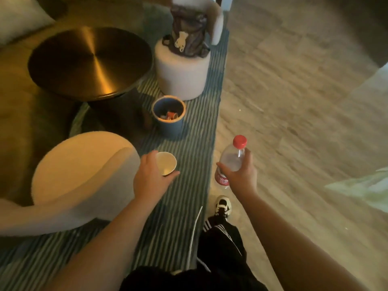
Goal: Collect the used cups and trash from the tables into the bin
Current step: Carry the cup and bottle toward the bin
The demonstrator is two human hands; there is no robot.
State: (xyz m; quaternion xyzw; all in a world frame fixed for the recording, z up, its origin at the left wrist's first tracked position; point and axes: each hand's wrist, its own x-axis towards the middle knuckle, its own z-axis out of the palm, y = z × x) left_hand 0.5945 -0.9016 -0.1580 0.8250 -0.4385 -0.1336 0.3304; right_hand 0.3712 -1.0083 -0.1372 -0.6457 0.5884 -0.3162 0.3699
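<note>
A person's left hand (pixel 150 177) is gripping a paper cup (pixel 166 163) and the right hand (pixel 241 175) a capped bottle (pixel 232 159), both well short of the small bin (pixel 169 114) ahead, risking a missed toss.

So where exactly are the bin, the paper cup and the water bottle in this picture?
bin (pixel 170 125): head view, on its blue outer wall.
paper cup (pixel 167 162): head view, on its pale inside, held in the left hand.
water bottle (pixel 232 159): head view, on its clear body below the red cap.
</note>
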